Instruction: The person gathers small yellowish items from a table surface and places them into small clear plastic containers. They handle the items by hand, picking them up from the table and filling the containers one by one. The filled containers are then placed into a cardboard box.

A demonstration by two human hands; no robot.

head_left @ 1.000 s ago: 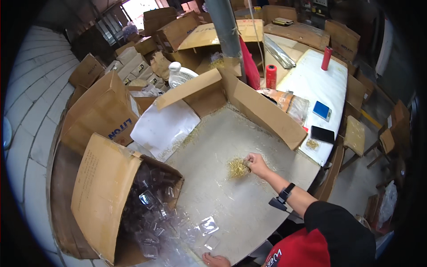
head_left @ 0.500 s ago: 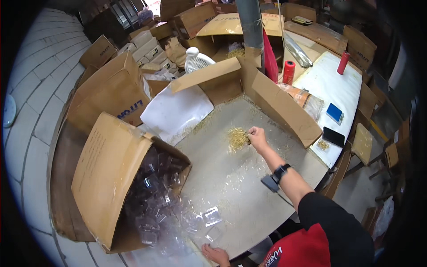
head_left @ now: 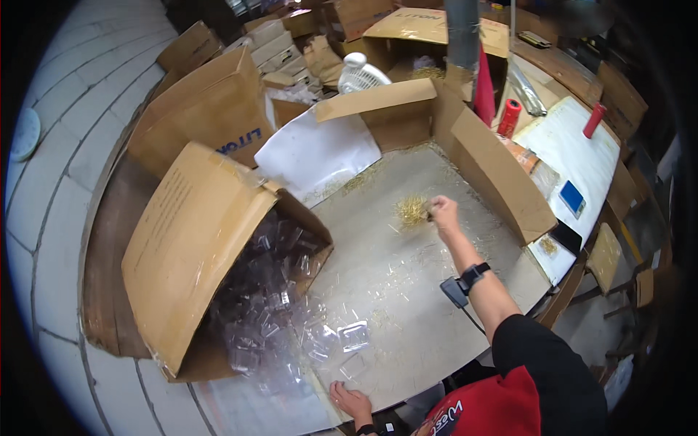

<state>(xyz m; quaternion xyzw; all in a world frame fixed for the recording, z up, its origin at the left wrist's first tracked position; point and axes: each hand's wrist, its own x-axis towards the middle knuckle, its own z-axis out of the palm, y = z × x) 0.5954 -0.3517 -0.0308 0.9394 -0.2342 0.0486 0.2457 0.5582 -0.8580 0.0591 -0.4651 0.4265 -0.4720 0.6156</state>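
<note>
Right hand [head_left: 443, 212] pinches a golden straw tuft [head_left: 412, 211] mid-table; cardboard walls [head_left: 502, 178] at twelve and three o'clock hem it. Left hand [head_left: 352, 402] lies flat and open on the table edge [head_left: 407, 396] at six o'clock, beside clear plastic packs [head_left: 349, 336].

Right hand [head_left: 443, 213] on straw clump [head_left: 412, 211] (golden)

A white sheet [head_left: 316, 149] lies left beyond the right hand's fingers [head_left: 435, 207]. A white fan [head_left: 361, 73] stands further behind. Right of the fingers stand two red rolls [head_left: 509, 118] and a blue pad [head_left: 572, 198].
</note>
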